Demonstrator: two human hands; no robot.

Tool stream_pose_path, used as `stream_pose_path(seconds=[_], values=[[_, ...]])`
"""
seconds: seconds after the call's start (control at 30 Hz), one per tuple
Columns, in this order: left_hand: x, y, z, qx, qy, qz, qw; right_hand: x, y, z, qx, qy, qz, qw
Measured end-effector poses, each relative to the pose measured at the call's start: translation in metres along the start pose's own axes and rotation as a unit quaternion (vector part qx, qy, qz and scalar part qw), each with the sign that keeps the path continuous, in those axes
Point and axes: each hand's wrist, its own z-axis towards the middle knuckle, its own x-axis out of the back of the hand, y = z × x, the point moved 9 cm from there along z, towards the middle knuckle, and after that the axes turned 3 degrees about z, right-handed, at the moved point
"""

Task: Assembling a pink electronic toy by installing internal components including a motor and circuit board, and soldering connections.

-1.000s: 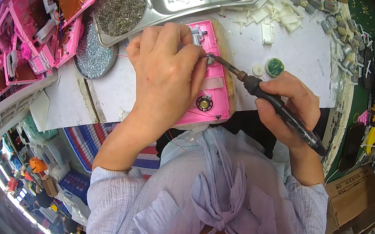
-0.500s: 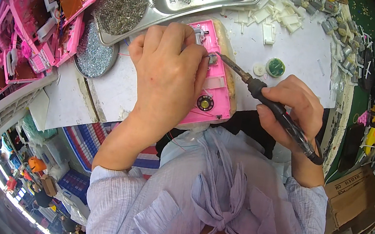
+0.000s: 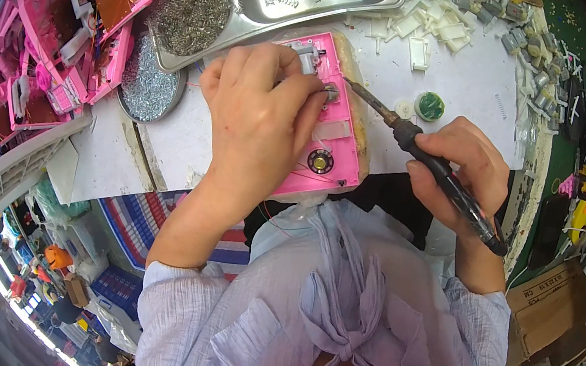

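My right hand (image 3: 467, 172) grips a soldering iron (image 3: 433, 167) by its black handle. The iron's tip points left, just off the right edge of a pink plastic casing (image 3: 340, 152). Over the casing's left side, my left hand (image 3: 254, 112) has thumb and fingertips pinched together beside a small metal part (image 3: 332, 93); whatever they hold is too small to make out. A round speaker (image 3: 320, 161) sits in the casing's near end, and a grey part (image 3: 306, 53) at its far end. Thin red and green wires trail out below my left wrist.
A steel tray (image 3: 321, 3) of springs lies beyond the casing, with a round dish of screws (image 3: 148, 83) to its left. A green-topped tin (image 3: 430, 106) stands right of the casing. White plastic parts (image 3: 452, 24) and small motors (image 3: 540, 76) are heaped farther back. Pink casings (image 3: 74, 18) pile up at left.
The soldering iron's tip has drawn back slightly to the right, away from the small metal part. My left fingers have shifted a little, and more of the casing's far end shows.
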Motion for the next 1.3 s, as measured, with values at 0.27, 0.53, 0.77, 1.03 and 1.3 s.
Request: stream_pose_path(seconds=[0.27,0.53,0.77,1.03,1.3], values=[[0.001,-0.021,-0.017,0.057,0.058,-0.135,0.987,0.007,0.012,-0.002,-0.042,0.023,0.016,0.999],[-0.002,-0.006,-0.015,-0.026,0.06,-0.058,0.996,0.006,0.01,-0.002,-0.041,0.024,0.012,0.999],[-0.006,-0.001,-0.018,-0.039,0.047,-0.022,0.998,0.003,0.006,-0.007,-0.036,0.012,0.02,0.999],[-0.006,0.0,-0.017,-0.046,0.049,-0.013,0.998,-0.004,-0.002,-0.008,0.008,-0.002,0.027,1.0],[-0.006,0.0,-0.016,-0.046,0.044,-0.016,0.998,-0.006,-0.004,-0.01,0.009,-0.007,0.029,1.0]])
